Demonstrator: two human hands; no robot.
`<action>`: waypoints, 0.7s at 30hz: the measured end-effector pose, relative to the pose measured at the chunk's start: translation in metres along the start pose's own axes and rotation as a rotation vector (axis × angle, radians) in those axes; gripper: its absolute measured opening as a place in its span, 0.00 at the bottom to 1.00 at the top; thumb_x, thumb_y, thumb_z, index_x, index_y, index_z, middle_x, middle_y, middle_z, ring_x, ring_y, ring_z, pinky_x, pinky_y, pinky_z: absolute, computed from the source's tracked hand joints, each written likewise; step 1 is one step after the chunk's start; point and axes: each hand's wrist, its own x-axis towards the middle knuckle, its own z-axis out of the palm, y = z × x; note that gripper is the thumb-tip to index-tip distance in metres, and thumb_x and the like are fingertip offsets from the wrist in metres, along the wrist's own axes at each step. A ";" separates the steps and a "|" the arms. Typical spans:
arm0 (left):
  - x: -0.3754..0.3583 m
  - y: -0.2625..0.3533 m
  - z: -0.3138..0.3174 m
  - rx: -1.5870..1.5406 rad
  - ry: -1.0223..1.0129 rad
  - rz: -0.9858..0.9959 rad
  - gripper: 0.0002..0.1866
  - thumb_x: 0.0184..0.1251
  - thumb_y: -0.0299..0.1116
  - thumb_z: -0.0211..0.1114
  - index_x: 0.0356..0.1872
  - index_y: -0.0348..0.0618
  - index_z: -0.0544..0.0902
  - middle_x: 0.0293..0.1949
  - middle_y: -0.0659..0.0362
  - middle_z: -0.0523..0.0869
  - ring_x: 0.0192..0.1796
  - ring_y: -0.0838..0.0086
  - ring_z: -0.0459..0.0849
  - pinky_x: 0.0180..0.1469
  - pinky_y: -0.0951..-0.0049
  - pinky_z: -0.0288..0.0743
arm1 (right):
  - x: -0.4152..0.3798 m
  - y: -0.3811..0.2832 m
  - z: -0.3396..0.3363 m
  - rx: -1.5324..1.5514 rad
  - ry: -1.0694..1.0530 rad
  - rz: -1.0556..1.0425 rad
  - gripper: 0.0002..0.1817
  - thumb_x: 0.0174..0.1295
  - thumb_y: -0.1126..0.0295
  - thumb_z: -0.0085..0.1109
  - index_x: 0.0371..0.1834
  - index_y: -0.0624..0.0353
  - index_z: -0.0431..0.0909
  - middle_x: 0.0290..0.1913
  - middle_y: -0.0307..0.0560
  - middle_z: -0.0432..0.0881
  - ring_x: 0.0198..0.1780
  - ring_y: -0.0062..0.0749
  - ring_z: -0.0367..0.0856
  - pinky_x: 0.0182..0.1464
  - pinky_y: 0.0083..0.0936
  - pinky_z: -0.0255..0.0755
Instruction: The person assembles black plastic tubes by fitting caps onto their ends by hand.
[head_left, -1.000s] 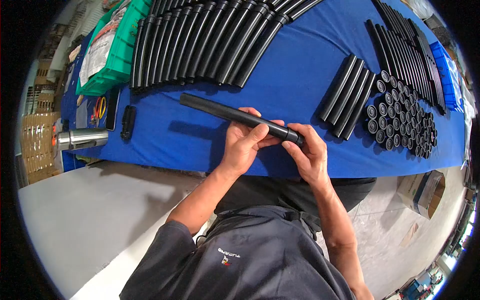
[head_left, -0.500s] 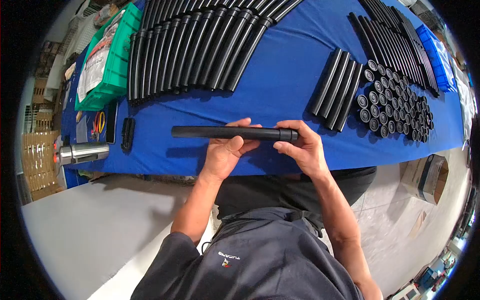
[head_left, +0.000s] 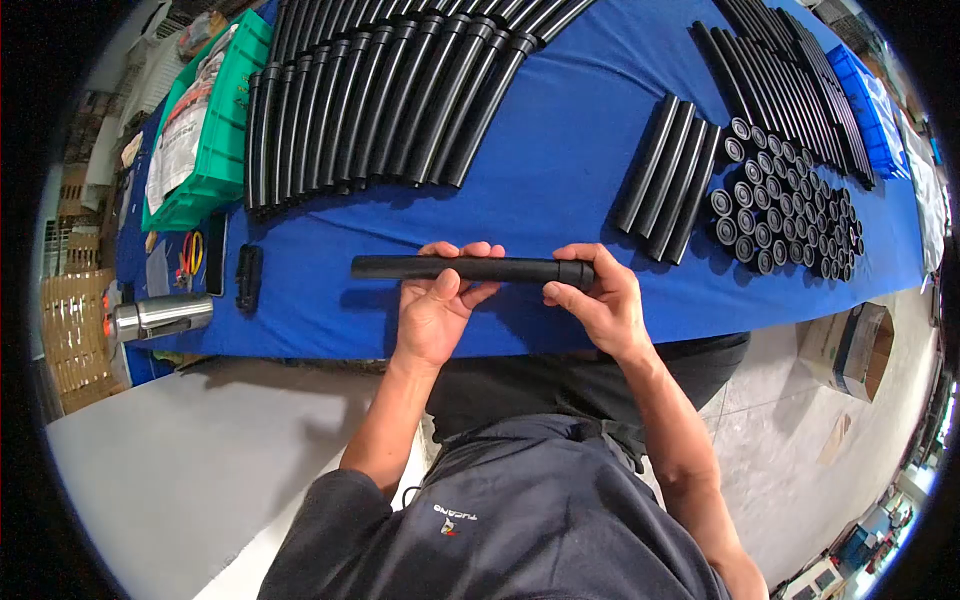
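Note:
A black tube (head_left: pixel 400 267) with a wider ringed cap (head_left: pixel 574 273) on its right end is held level above the blue cloth. My left hand (head_left: pixel 437 310) is closed around the tube's middle, thumb on the near side and fingers on the far side. At the right end, my right hand (head_left: pixel 604 300) pinches the cap between thumb and fingers. Beyond my hands, several capped black tubes (head_left: pixel 400 110) lie side by side in rows. To the right are a few more black tubes (head_left: pixel 670 180) and a cluster of round black caps (head_left: pixel 790 205).
A green crate (head_left: pixel 215 140) stands at the left, with a steel flask (head_left: pixel 160 316), scissors (head_left: pixel 192 253) and a small black object (head_left: pixel 249 278) nearer me. Thin black rods (head_left: pixel 790 90) and a blue bin (head_left: pixel 868 110) lie far right. A cardboard box (head_left: pixel 850 350) sits on the floor.
My left hand has shifted a little left along the tube, and its fingers are bunched closer. The right hand keeps its pinch on the cap. The view has shifted slightly.

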 end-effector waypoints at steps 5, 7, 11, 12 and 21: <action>-0.002 0.001 0.006 -0.024 0.015 -0.011 0.18 0.75 0.26 0.67 0.63 0.45 0.77 0.65 0.44 0.83 0.75 0.48 0.75 0.72 0.43 0.79 | 0.000 0.011 0.000 -0.152 0.042 -0.112 0.19 0.63 0.73 0.75 0.55 0.63 0.81 0.39 0.43 0.85 0.42 0.22 0.85 0.43 0.24 0.78; -0.003 0.001 0.007 -0.006 0.019 -0.023 0.20 0.75 0.26 0.67 0.65 0.45 0.76 0.65 0.44 0.83 0.76 0.49 0.74 0.75 0.43 0.74 | 0.000 0.004 0.000 -0.339 0.048 -0.321 0.19 0.60 0.72 0.76 0.53 0.62 0.81 0.45 0.51 0.85 0.44 0.39 0.87 0.48 0.33 0.80; -0.005 0.003 -0.008 -0.072 -0.062 -0.030 0.19 0.72 0.21 0.68 0.61 0.46 0.76 0.62 0.47 0.84 0.74 0.49 0.76 0.76 0.40 0.71 | -0.005 -0.013 -0.005 -0.312 -0.026 -0.358 0.17 0.63 0.72 0.74 0.52 0.63 0.81 0.42 0.52 0.84 0.43 0.42 0.87 0.45 0.35 0.79; -0.005 0.003 -0.004 -0.067 -0.022 -0.024 0.19 0.70 0.21 0.70 0.58 0.46 0.77 0.60 0.47 0.86 0.73 0.49 0.77 0.71 0.42 0.79 | -0.006 -0.012 -0.005 -0.152 -0.060 -0.189 0.17 0.64 0.71 0.73 0.53 0.63 0.81 0.40 0.50 0.84 0.40 0.37 0.87 0.43 0.33 0.79; -0.003 0.002 -0.007 0.001 -0.049 -0.025 0.18 0.70 0.20 0.69 0.58 0.43 0.77 0.61 0.45 0.84 0.72 0.49 0.78 0.71 0.44 0.80 | -0.010 -0.006 -0.005 -0.152 -0.049 -0.219 0.17 0.67 0.69 0.70 0.54 0.65 0.79 0.37 0.52 0.83 0.37 0.41 0.86 0.41 0.36 0.78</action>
